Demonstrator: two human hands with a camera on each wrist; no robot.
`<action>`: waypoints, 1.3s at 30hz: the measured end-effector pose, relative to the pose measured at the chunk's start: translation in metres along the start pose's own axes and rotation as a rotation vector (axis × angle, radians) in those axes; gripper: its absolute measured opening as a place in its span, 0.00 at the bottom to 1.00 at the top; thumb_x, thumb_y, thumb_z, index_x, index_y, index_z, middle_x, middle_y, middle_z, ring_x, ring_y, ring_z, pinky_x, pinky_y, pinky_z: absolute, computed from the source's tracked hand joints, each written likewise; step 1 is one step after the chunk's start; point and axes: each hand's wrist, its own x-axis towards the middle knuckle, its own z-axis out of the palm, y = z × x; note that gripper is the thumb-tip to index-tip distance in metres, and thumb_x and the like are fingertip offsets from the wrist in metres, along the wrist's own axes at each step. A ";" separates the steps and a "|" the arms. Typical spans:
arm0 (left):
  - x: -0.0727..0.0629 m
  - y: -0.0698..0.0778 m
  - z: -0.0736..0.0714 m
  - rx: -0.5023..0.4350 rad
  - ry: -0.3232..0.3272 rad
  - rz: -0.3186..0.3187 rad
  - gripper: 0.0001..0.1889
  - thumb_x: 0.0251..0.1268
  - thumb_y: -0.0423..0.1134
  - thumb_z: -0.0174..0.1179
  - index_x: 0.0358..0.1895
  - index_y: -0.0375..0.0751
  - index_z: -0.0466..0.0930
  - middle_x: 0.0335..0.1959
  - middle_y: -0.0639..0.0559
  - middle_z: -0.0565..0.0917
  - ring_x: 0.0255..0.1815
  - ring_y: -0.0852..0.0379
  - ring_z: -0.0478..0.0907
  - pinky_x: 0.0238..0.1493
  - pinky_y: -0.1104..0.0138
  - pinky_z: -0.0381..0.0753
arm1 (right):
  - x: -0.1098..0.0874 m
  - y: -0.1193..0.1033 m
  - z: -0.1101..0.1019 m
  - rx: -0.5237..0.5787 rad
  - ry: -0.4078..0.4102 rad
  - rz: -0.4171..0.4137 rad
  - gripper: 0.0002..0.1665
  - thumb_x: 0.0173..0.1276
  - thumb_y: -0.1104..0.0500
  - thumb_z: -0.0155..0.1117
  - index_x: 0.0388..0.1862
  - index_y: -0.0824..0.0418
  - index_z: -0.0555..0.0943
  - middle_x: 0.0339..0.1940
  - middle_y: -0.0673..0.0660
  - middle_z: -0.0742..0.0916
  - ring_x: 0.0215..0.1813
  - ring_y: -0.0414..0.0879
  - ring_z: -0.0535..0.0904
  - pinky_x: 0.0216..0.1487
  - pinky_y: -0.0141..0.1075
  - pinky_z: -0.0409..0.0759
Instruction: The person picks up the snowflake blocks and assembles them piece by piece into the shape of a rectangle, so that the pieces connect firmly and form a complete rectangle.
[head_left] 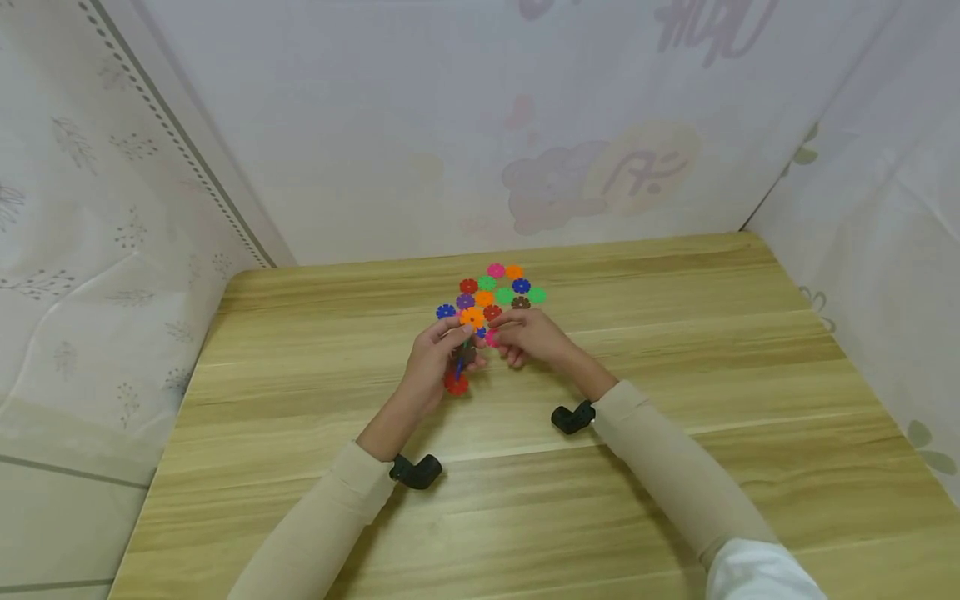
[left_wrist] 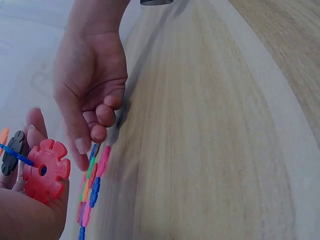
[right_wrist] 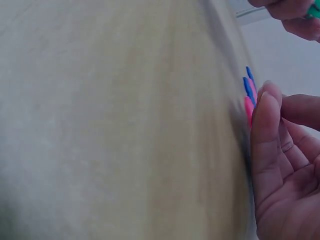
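Gripping linked disc chain (head_left: pixel 467 355) above table (head_left: pixel 330 333) with left hand (head_left: pixel 431 367), fingers curled round it; orange disc (head_left: pixel 472 317) at far end, red disc (head_left: pixel 457 385) at near end. Flat discs (head_left: pixel 484 297) clustered on table, just beyond both hands. Right hand (head_left: pixel 531 337): fingers partly bent, tips close to pink disc (head_left: pixel 491 338); can't tell if pinching it.
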 end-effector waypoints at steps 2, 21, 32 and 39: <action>0.001 -0.001 -0.001 0.000 -0.006 0.002 0.10 0.73 0.41 0.55 0.47 0.38 0.74 0.34 0.41 0.84 0.25 0.54 0.83 0.32 0.68 0.82 | 0.000 0.001 0.002 -0.001 0.000 0.010 0.18 0.70 0.60 0.60 0.58 0.60 0.78 0.26 0.60 0.83 0.20 0.46 0.77 0.25 0.35 0.82; 0.002 -0.003 0.001 0.008 -0.002 0.002 0.17 0.72 0.42 0.56 0.48 0.26 0.71 0.34 0.39 0.83 0.25 0.54 0.83 0.31 0.68 0.82 | 0.006 0.002 0.010 -0.262 0.051 -0.022 0.22 0.66 0.60 0.63 0.57 0.66 0.73 0.20 0.58 0.82 0.15 0.45 0.76 0.20 0.36 0.80; 0.002 -0.005 0.001 0.020 0.006 0.011 0.17 0.71 0.40 0.58 0.49 0.26 0.73 0.32 0.43 0.83 0.25 0.54 0.82 0.31 0.68 0.83 | 0.002 0.001 0.003 -0.276 0.083 0.058 0.18 0.67 0.57 0.66 0.49 0.65 0.72 0.16 0.57 0.81 0.12 0.43 0.73 0.15 0.32 0.76; 0.003 -0.006 0.002 0.043 0.010 0.010 0.16 0.70 0.41 0.58 0.48 0.29 0.74 0.30 0.47 0.82 0.26 0.54 0.83 0.32 0.67 0.83 | -0.004 0.001 -0.004 -0.360 0.031 -0.030 0.13 0.69 0.55 0.64 0.31 0.64 0.77 0.14 0.55 0.81 0.11 0.43 0.73 0.15 0.34 0.76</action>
